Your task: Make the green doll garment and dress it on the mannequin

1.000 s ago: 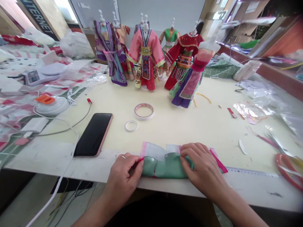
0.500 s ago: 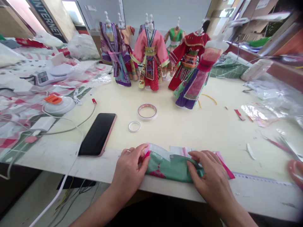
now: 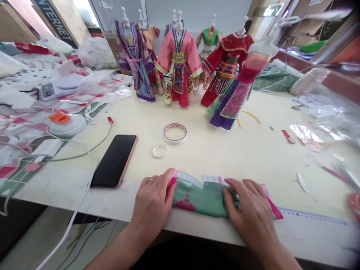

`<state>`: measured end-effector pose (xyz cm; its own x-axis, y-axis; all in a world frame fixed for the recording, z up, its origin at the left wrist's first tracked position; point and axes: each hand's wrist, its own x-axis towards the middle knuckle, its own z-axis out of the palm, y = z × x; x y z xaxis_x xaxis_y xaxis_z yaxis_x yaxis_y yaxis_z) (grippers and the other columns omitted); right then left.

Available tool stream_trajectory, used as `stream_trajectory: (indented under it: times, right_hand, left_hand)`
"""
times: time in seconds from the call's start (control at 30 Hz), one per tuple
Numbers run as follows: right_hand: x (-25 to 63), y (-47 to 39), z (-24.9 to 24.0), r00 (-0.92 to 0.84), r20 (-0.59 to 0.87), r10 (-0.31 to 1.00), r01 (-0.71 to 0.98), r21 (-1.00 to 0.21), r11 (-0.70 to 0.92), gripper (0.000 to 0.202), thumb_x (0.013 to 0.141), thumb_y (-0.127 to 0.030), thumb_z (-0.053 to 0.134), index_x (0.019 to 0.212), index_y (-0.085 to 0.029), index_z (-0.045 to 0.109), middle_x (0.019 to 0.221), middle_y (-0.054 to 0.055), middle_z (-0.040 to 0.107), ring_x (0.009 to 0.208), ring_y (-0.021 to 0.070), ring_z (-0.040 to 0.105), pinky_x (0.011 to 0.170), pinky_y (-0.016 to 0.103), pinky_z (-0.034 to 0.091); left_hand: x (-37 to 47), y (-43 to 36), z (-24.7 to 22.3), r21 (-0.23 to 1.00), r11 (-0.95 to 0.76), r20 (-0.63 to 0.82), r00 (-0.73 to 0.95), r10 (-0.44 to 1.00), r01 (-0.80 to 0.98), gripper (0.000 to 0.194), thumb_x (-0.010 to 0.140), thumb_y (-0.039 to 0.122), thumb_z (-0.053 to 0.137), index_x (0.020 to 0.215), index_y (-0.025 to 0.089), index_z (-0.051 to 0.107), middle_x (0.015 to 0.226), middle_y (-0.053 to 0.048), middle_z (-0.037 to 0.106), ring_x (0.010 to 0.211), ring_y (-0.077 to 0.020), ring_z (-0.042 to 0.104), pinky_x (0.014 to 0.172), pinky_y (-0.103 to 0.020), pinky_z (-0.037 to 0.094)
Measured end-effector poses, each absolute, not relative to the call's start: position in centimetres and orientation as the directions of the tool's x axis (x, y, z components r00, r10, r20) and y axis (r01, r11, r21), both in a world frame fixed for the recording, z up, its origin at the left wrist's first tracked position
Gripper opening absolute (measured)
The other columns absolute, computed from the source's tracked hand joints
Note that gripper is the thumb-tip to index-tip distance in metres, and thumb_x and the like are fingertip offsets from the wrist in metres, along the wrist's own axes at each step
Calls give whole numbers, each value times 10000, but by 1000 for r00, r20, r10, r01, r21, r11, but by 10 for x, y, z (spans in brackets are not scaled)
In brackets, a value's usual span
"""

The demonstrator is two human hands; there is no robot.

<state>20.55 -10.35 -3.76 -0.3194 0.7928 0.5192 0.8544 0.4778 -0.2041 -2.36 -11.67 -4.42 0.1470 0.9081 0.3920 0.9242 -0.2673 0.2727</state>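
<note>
So the big thing here is the table [image 3: 219, 153], pale cream and smooth-looking, with a flat grey panel [image 3: 197, 15] behind it and red-and-white checked fabric [image 3: 18, 131] rumpled over the left side. Toward the back there's a cluster of dolls [image 3: 191, 54] (headless, just beady white necks) in pink, purple, red and green outfits, several with bead trim, the rightmost one tilted. Down at the near edge, the left hand [image 3: 153, 197] has thumb and forefinger pinched tight on the pink left end of the cloth [image 3: 204, 204]. The right hand [image 3: 250, 206] is bent over the other end, thumb and forefinger only narrowly apart with a fold of cloth between them, remaining fingers curled. The cloth lies along the table's front edge: a folded, satiny green strip with a magenta motif, whitish backing and pink trim. Left of that is a black phone [image 3: 114, 161] with a pinkish side. Beyond the cloth sits a flat tape roll [image 3: 174, 141], and near it a smaller, thin white ring [image 3: 159, 157].
</note>
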Motion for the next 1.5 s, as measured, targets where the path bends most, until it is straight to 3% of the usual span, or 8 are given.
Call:
stream_trajectory:
  times: [1.1,1.33,1.5]
  right_hand:
    - [205,-95,-38,-301,452,840,896,-168,412,165,868,-263,483,926,-140,576,735,55,600,718,204,517,751,366,401]
    - [205,-94,-39,-292,449,845,894,-186,408,163,866,-259,487,929,-138,575,746,55,603,731,205,526,756,376,407]
    - [207,-95,-37,-274,469,839,870,-251,424,112,859,-232,505,914,-157,568,761,47,608,723,188,536,753,367,418]
  left_hand:
    - [-23,-106,-42,200,-223,421,122,899,954,325,881,206,472,1200,144,458,748,-6,676,587,-155,584,576,-276,402]
    - [-24,-107,-46,261,-230,411,108,905,937,329,882,205,468,1206,150,459,788,-24,680,611,-154,592,585,-277,417]
    - [-27,-109,-40,448,-326,475,88,876,832,329,858,177,518,1185,164,484,820,-21,648,737,-145,599,743,-297,470]
